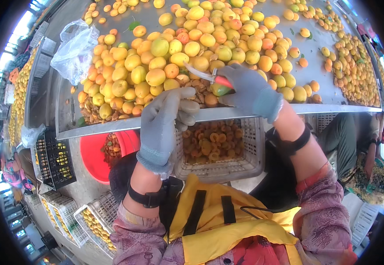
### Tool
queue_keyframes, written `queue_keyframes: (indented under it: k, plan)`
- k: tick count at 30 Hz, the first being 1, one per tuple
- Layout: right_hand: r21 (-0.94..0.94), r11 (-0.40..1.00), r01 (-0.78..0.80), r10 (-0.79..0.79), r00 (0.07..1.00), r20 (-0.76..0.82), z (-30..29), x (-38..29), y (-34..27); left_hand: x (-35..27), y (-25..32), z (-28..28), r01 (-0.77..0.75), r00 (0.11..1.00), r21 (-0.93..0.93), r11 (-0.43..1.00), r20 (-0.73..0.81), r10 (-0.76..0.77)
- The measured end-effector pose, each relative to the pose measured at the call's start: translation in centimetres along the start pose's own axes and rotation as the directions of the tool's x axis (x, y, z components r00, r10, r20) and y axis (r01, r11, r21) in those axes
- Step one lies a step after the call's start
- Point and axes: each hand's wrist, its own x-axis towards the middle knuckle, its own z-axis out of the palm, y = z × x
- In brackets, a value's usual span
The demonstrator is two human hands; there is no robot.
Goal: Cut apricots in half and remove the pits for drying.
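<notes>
My right hand (249,89), in a grey-blue coated glove, grips the red handle of a small curved knife (223,81). Its blade points up and left over the fruit. A green apricot (219,89) lies under the handle, against the fingers of that hand. My left hand (165,114), gloved alike, hangs over the table's metal rim with fingers bent and apart; I see nothing in it. Between the hands lie apricot stones and scraps (200,89). Below the rim, a pale plastic crate (253,159) holds halved apricots (211,142).
A heap of apricots (155,76) covers much of the metal table (129,124). A clear plastic bag (76,53) lies at its left. Beneath stand a red tub (92,155) with stones, a black crate (58,162) and white crates (102,208). Another person (347,149) sits at right.
</notes>
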Motion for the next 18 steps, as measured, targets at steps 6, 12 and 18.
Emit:
queue_keyframes:
  k: [6,12,18]
  plan:
    - [0.212,0.976,-0.04,0.05,0.998,-0.045,-0.6,0.5,-0.9,0.2,-0.8,-0.5,0.009,0.999,0.007,1.0,0.052,-0.01]
    - [0.808,0.578,0.113,-0.268,0.962,0.057,-1.6,-0.6,-3.4,0.9,-2.8,0.2,-0.226,0.946,-0.195,0.954,0.189,0.263]
    - [0.691,0.722,-0.018,0.129,0.986,-0.108,0.0,0.7,-3.7,1.6,-1.9,-0.6,0.301,0.876,-0.746,0.594,0.462,0.137]
